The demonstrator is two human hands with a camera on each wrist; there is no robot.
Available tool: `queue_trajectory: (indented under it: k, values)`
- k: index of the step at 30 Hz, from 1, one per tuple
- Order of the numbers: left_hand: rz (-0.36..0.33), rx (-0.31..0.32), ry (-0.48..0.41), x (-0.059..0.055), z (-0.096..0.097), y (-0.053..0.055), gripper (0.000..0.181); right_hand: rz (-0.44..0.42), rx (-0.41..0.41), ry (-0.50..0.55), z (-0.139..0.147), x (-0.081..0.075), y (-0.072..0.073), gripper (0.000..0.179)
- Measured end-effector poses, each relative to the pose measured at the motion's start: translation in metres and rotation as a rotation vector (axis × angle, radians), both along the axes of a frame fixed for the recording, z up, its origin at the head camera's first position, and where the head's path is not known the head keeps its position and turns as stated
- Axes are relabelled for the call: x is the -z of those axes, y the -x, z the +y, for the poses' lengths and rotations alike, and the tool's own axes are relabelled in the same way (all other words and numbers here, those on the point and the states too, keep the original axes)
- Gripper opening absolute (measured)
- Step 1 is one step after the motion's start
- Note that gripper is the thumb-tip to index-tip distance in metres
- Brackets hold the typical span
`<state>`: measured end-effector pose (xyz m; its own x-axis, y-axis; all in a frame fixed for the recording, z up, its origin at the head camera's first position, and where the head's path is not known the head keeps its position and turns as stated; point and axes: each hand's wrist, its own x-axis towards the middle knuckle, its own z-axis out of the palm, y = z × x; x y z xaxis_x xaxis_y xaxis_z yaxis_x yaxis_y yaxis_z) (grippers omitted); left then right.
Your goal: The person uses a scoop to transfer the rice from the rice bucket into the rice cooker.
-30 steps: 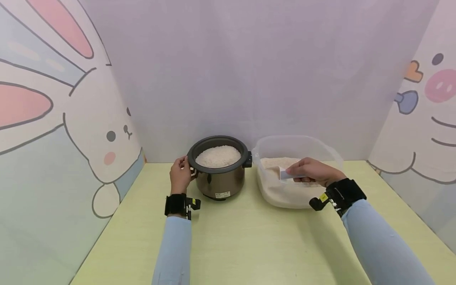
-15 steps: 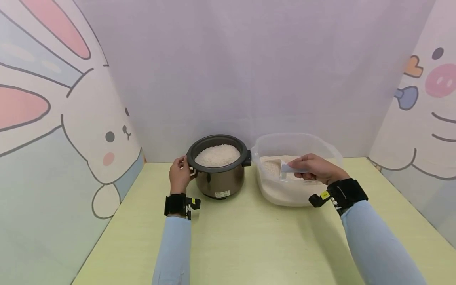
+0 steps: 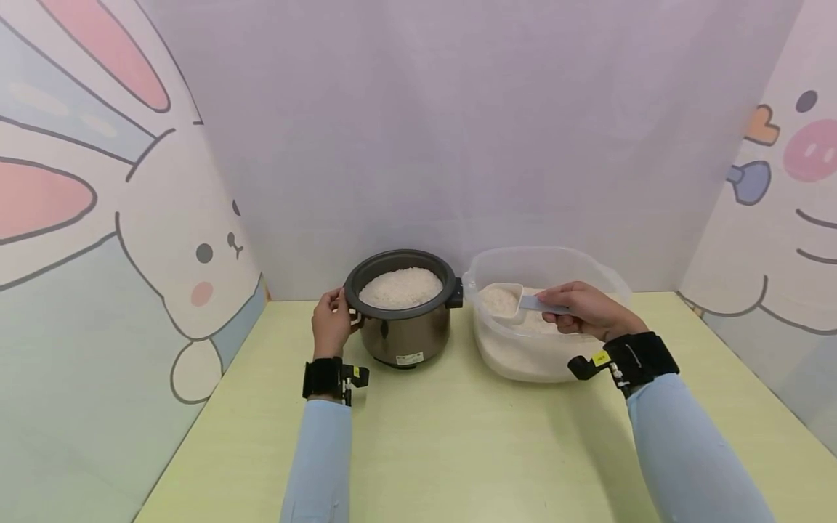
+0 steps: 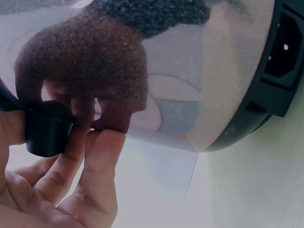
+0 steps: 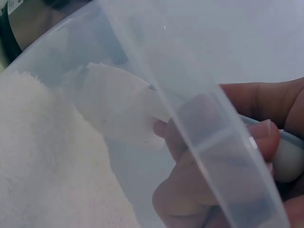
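In the head view a brown-grey rice cooker [image 3: 408, 334] stands lidless at the back, its dark pot heaped with white rice [image 3: 400, 288]. My left hand [image 3: 331, 323] is at its left side, thumb and fingers gripping the black side handle [image 4: 50, 135]. A clear plastic bin [image 3: 510, 356] to the right holds more rice [image 5: 52, 156]. Over that rice my right hand [image 3: 588, 311] holds a white measuring scoop [image 3: 521, 311] by its pale handle. Rice fills the scoop's cup, which sits about level with the bin's near rim. The right wrist view shows the fingers through the bin wall.
All of this stands on a pale yellow-green table [image 3: 445, 443]. A plain pale wall [image 3: 431, 131] rises close behind the cooker and bin. Cartoon-printed panels flank both sides, a rabbit panel [image 3: 163, 283] at left. A power socket [image 4: 285, 47] shows on the cooker's side.
The scoop has come up out of the bin's rice, tilting level with a full cup. My right hand has shifted slightly to the right. The left hand stays on the cooker.
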<state>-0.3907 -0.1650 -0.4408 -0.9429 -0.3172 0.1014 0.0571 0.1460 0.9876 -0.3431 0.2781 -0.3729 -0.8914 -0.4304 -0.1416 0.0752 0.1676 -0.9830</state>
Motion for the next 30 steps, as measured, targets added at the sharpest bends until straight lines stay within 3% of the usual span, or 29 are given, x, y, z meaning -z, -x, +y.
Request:
queue_trajectory:
  k: [14,18,26,30]
  values:
    - [0.021,0.000,-0.006,-0.0011,-0.0011,-0.0030,0.043,-0.001,0.111,0.050,-0.0028,-0.0023,-0.0024,0.044]
    - [0.030,0.001,-0.001,-0.0001,0.0011,-0.0018,0.043,0.002,0.138,0.095,0.0001,-0.0058,-0.0054,0.042]
    - [0.030,-0.004,-0.011,-0.0011,0.0014,-0.0031,0.043,-0.022,0.136,0.288,0.0036,-0.0046,-0.0037,0.034]
    - [0.033,-0.002,-0.009,-0.0005,0.0006,-0.0037,0.042,0.002,0.142,0.297,0.0014,-0.0065,-0.0052,0.032]
